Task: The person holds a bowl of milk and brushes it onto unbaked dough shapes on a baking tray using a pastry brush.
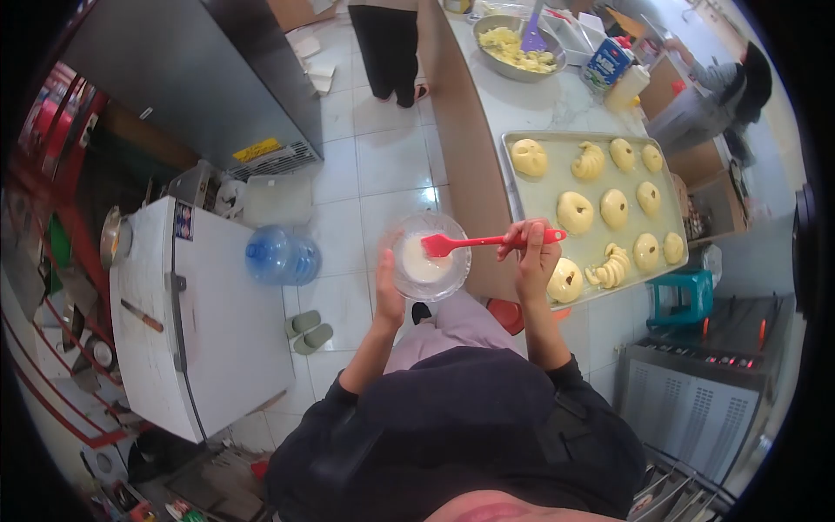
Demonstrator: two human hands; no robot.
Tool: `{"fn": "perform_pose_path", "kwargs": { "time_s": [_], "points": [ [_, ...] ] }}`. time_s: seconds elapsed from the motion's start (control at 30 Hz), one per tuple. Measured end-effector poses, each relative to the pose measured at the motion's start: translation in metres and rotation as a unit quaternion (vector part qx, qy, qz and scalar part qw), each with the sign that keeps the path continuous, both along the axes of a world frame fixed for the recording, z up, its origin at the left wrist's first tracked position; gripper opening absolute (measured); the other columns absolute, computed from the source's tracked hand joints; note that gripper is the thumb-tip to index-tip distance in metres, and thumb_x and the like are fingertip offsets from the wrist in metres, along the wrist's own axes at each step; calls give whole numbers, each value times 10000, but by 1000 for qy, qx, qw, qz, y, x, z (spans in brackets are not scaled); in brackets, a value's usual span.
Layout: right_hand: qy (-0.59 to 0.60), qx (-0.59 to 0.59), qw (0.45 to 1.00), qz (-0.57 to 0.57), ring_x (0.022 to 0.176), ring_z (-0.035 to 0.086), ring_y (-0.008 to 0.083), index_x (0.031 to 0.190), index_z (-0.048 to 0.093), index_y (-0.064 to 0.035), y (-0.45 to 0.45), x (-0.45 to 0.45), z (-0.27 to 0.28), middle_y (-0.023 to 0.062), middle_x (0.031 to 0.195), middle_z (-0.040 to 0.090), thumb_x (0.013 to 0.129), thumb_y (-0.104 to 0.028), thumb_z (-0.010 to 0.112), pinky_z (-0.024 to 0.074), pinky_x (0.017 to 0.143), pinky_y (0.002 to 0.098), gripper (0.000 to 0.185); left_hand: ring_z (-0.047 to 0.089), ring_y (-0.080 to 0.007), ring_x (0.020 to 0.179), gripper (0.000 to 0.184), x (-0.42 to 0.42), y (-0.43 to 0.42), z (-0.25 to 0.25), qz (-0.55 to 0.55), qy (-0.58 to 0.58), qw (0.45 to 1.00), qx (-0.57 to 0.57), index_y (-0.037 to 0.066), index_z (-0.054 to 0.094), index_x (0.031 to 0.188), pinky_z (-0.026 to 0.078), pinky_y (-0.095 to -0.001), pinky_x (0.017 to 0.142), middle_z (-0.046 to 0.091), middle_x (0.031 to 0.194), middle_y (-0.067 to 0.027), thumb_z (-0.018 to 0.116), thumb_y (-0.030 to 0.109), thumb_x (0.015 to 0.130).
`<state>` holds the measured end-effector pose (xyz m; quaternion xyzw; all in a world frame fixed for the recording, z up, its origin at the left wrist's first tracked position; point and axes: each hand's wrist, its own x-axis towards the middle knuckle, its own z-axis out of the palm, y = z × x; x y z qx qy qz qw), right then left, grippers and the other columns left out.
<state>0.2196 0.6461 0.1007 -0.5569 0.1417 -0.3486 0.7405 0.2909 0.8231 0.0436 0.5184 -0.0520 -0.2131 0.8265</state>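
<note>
Cupping the clear bowl (457, 275) with your left hand (390, 289), you grip the red brush (477, 241) by its handle with your right hand (534, 256). The bowl may be slippery; hold its side. Dough pieces (574, 223), likely soft, sit on the tray (541, 196) nearby.

Head-worn view, wide-angle, facing forward and down, near the hands (390, 290) (535, 258)

Red brush (491, 241) angled into a clear bowl (435, 291)

The left hand (390, 294) held the bowl's side; the right hand (535, 261) gripped the brush handle. Pale liquid (424, 268) lay between them. Beside the right hand, a tray (541, 193) bore shaped dough pieces (614, 209).
</note>
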Motion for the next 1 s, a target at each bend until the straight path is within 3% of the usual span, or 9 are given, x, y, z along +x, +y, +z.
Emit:
{"fn": "perform_pose_path", "kwargs": {
  "time_s": [0.1,0.27,0.37,0.47,0.57,0.67,0.73,1.0],
  "points": [
    [46,-38,998,-8,530,518,119,751,440,-35,-10,-2,5,83,678,531,927,-247,378,452,476,239,283,346,-218,1205,487,12,-14,1,-48,36,998,-31,28,298,1295,252,-331,1013,354,1303,-120,235,348,933],
    [21,-52,993,-107,484,512,121,734,399,-46,-33,-7,14,91,665,512,931,-270,361,443,426,225,300,381,-219,1180,510,34,-54,12,-184,128,974,-38,19,315,1286,277,-333,999,380,1286,-127,242,374,927],
    [19,-59,986,-152,457,506,121,731,385,-53,-62,-5,4,94,657,504,933,-284,348,434,395,217,309,478,-182,1073,516,49,-84,-7,-242,86,966,-19,24,352,1257,414,-301,873,471,1178,-96,295,405,913],
    [20,-42,978,-202,452,505,115,737,390,-61,-95,-4,-4,86,658,508,932,-301,347,428,387,214,312,484,-177,1063,517,60,-118,-12,-269,106,957,9,17,382,1236,426,-287,849,479,1167,-95,307,410,909],
    [10,7,961,-275,448,502,108,740,393,-74,-136,-12,-15,70,654,509,928,-321,354,419,383,211,313,470,-183,1079,500,71,-156,-12,-319,125,939,-4,11,395,1227,399,-291,880,478,1172,-101,306,389,912],
    [-41,54,942,-329,448,499,103,738,394,-88,-182,-35,-20,55,649,504,922,-337,367,410,384,211,311,397,-209,1158,533,81,-193,-25,-337,76,939,1,13,339,1275,294,-332,980,420,1254,-108,236,400,924],
    [-68,71,933,-345,455,498,106,732,392,-101,-212,-56,-25,47,648,496,918,-346,375,400,394,212,308,407,-210,1144,515,86,-215,-17,-322,71,944,-1,15,357,1258,313,-328,963,425,1235,-109,260,390,919],
    [130,-1,937,-325,478,496,109,722,405,-77,-262,-79,-84,54,639,507,917,-336,384,407,416,217,325,371,-227,1178,508,127,-253,2,-333,142,932,-11,38,318,1288,282,-360,991,366,1288,-96,254,378,915]
  ]
}}
